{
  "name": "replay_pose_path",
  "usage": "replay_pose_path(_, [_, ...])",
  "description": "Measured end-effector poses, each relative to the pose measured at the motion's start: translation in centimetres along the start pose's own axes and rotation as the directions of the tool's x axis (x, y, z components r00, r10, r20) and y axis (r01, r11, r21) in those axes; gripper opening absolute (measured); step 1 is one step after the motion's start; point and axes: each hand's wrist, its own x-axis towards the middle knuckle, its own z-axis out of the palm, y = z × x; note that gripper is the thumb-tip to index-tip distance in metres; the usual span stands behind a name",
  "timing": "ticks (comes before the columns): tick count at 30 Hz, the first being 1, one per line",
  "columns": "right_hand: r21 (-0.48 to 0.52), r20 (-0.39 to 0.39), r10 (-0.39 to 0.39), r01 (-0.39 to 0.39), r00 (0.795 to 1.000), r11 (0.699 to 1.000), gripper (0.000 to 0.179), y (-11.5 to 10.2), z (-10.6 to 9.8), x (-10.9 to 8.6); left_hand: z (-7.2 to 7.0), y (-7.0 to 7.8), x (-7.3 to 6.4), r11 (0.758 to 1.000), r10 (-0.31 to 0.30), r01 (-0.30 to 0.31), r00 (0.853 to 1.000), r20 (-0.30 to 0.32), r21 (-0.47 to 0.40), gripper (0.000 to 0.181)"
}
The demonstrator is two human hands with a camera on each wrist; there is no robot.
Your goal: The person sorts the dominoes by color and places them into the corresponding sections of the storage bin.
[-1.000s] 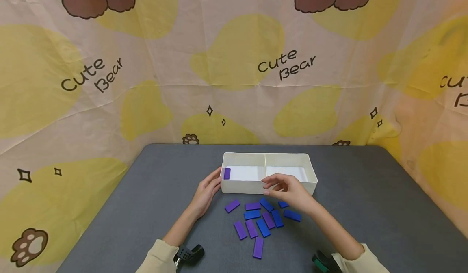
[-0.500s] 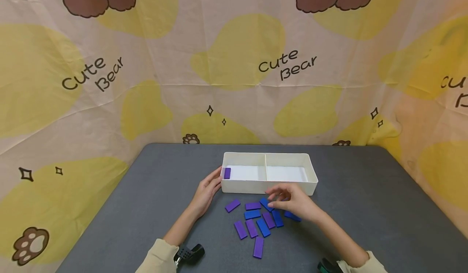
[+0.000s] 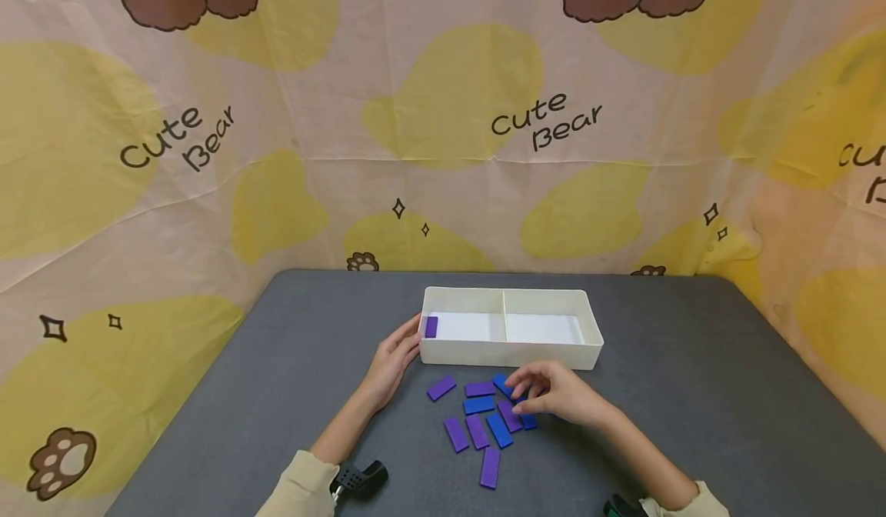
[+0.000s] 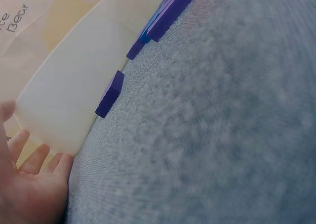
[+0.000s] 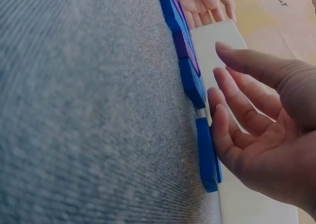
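Observation:
A white two-compartment box [image 3: 512,353] stands on the table, with one purple rectangular tile [image 3: 431,327] at the left end of its left compartment. My left hand [image 3: 388,367] rests with extended fingers against the box's left end. In front of the box lie loose purple tiles [image 3: 489,468] and blue tiles [image 3: 478,405], several of each. Over the right side of this group is my right hand [image 3: 557,394], its fingers loosely bent and thumb apart, nothing between them. In the right wrist view a blue tile [image 5: 206,155] lies just beside its fingers. That hand hides some tiles in the head view.
A thin divider [image 3: 504,315] splits the box; no tile shows in its right compartment. The grey table [image 3: 318,317] reaches back to a patterned cloth backdrop [image 3: 443,117]. Black wrist devices [image 3: 360,480] sit at both cuffs.
My right hand has come down from the box's front wall toward me, over the right-hand blue tiles. The left hand stays at the box; the tiles keep their places.

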Motion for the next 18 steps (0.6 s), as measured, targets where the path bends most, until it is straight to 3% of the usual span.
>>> replay_pose_path(18, [-0.057, 0.064, 0.008, -0.005, 0.998, 0.998, 0.034, 0.67, 0.32, 0.10, -0.02, 0.05, 0.04, 1.000, -0.014, 0.014, 1.000, -0.003, 0.010, 0.055])
